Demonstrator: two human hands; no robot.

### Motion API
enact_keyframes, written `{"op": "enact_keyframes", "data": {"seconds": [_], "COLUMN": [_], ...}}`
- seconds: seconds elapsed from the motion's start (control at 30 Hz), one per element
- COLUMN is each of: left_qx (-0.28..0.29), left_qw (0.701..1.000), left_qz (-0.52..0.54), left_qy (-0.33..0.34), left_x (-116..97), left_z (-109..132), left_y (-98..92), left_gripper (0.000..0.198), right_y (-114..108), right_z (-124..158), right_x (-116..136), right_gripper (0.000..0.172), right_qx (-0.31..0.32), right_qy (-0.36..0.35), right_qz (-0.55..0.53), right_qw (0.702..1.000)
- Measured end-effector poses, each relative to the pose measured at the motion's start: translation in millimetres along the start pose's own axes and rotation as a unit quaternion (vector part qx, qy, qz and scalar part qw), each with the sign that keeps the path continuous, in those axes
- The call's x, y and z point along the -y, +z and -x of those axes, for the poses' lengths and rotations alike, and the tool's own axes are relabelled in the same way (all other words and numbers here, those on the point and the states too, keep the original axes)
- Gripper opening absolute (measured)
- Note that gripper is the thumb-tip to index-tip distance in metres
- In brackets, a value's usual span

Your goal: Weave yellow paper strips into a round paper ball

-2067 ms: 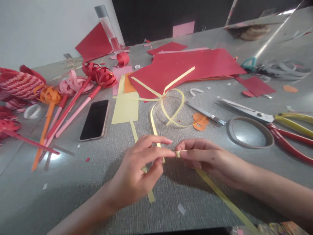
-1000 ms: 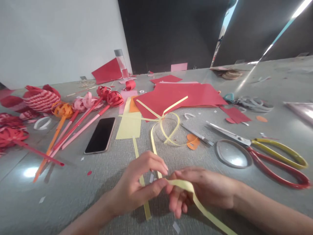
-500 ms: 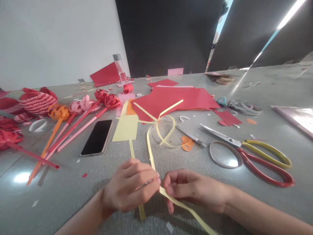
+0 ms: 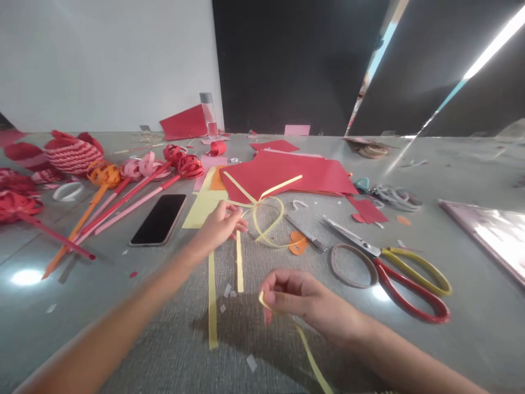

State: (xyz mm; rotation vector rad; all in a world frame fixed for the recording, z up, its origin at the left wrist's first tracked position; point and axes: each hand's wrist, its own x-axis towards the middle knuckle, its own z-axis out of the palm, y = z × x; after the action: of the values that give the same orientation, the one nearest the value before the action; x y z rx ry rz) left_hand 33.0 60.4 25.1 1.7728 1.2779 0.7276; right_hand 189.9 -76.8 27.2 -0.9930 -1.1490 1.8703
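My right hand (image 4: pixel 301 301) pinches the end of a loose pale yellow paper strip (image 4: pixel 314 358), whose tail hangs toward the near edge of the view. Further forward, my left hand (image 4: pixel 225 223) has its fingers stretched out and slightly apart, close to several yellow strips joined in a star (image 4: pixel 268 242). One of these strips curls into a loop, and another runs from beneath my left hand toward me. Whether the fingertips touch the star is unclear. Another flat yellow strip (image 4: pixel 212 306) lies left of my right hand, and yellow paper (image 4: pixel 197 212) is partly behind my left hand.
Scissors (image 4: pixel 371 249) with red and yellow handles lie at right, near a tape ring (image 4: pixel 355 266) and a cutter knife (image 4: pixel 307 232). A phone (image 4: pixel 159 220) and paper-ball sticks (image 4: pixel 137 202) occupy the left. Red sheets (image 4: pixel 287 169) lie behind the star.
My left hand has let go of the strip at the right hand and moved forward to the star's joined middle. My right hand keeps the loose strip. The view has shifted slightly.
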Motion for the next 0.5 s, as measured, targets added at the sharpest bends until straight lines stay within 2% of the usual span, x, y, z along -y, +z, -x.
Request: {"op": "enact_keyframes", "data": {"seconds": [0.13,0.23,0.37,0.5], "left_qx": [0.01,0.033,-0.016,-0.051], "left_qw": [0.994,0.977,0.965,0.97], "left_qz": [0.075,0.145,0.22,0.216], "left_qy": [-0.082,-0.151,-0.144,-0.098], "left_x": [-6.7,-4.8,1.8,1.1], "left_z": [-24.7,-38.9,-48.3,-40.3], "left_y": [17.9,30.0,43.0,47.5], "left_gripper": [0.024,0.017,0.021,0.026], "right_y": [-10.1,-22.2,-46.9,-72.9], "right_z": [7.7,8.3,-10.6,-52.1], "right_x": [3.7,12.7,29.4,39.6], "right_gripper": [0.023,0.018,0.015,0.016], "right_qx": [-0.011,-0.05,-0.144,-0.204], "right_qy": [-0.01,-0.041,-0.078,-0.061], "right_qz": [0.007,0.034,0.094,0.042], "right_qw": [1.0,0.997,0.982,0.976]}}
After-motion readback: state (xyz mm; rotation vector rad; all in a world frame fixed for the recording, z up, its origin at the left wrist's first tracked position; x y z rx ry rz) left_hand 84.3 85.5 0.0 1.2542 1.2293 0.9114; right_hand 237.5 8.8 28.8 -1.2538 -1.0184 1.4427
